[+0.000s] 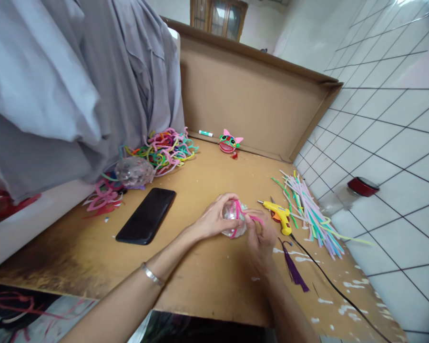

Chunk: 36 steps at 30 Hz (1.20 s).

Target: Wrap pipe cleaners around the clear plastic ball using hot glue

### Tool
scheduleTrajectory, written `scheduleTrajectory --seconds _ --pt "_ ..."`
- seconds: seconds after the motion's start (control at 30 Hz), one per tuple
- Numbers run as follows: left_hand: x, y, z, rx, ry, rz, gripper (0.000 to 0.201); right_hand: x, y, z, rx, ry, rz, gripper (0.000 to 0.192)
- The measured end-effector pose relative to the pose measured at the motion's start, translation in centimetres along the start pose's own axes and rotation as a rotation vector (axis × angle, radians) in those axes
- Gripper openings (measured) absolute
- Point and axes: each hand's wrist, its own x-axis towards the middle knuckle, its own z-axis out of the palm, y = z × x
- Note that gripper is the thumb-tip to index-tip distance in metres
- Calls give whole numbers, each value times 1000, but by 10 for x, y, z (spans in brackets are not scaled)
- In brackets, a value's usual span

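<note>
A silver-coloured bracelet (152, 275) rings the left forearm (175, 251), its surface perhaps patterned, though too small to tell. The right forearm (288, 305), left hand (214, 218) and right hand (261, 238) are bare.

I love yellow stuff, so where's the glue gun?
In the head view, the glue gun lies on the right, between the right hand and the pipe cleaners, just beyond the purple tassel.

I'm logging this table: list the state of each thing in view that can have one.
clear ball: held, partly wrapped
pink strip: partly around ball
left grip: holding ball
right grip: pinching pink strip
phone: flat, screen dark
glue gun: on its side; heat unseen
purple tassel: lying flat
strip heap: tangled
strip bundle: loose, mostly straight
pink-eared figure: mouth open
marker: lying down
jar: closed
</note>
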Motion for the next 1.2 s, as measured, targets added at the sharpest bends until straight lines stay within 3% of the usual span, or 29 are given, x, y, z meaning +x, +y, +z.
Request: scheduleTrajectory --seconds 0.33,1.2 --pt "1 -4 -1 77 1 93 47 0 3 0 -16 3 -13 11" --pt "4 -9 -3 87 -40 91 48 2 1 1 -17 5 -24 11"
